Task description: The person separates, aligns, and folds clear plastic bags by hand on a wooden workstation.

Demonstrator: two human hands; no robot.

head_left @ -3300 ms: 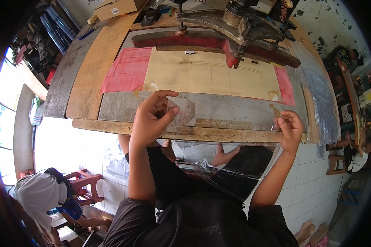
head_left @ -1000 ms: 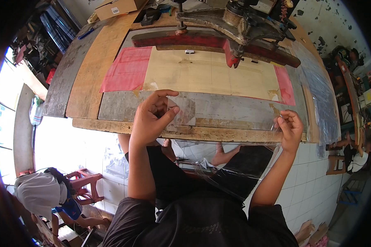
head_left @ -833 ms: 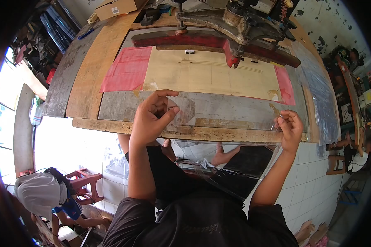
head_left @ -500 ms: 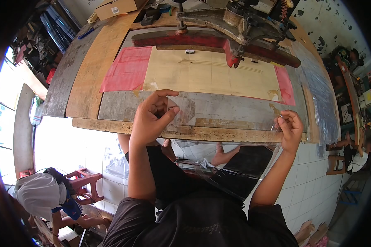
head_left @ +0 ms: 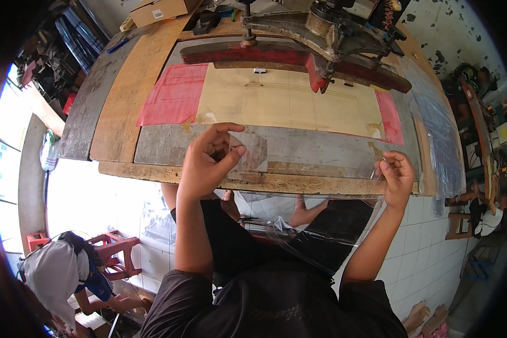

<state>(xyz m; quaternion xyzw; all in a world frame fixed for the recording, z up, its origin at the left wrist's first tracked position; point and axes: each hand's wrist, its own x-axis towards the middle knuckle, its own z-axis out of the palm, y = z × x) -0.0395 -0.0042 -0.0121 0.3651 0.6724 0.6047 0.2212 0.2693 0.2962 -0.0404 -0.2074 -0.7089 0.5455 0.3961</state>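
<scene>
A clear plastic sheet (head_left: 315,236) stretches between my two hands and hangs over my lap at the table's front edge. Its left edge is pinched by my left hand (head_left: 208,163), thumb bent and index finger extended above. At the right corner, my right hand (head_left: 397,177) grips the sheet between thumb and fingers. Beyond both hands lies a cream board (head_left: 287,98) with pencil-like lines and slots, flanked by a pink sheet (head_left: 172,96) at the left and a narrower pink strip (head_left: 388,115) at the right. Being see-through, the plastic sheet's exact outline is hard to make out.
Above the board stands a heavy press with a red-edged metal bar (head_left: 242,56). Stacked clear plastic (head_left: 442,146) lies along the table's right side. A cardboard box (head_left: 160,10) and blue pen (head_left: 117,45) are at the far left. Another person (head_left: 56,276) bends beside a red stool (head_left: 118,253).
Both my hands and the plastic sheet stay practically in place. The person at the lower left has shifted slightly, with the head and arm lower.
</scene>
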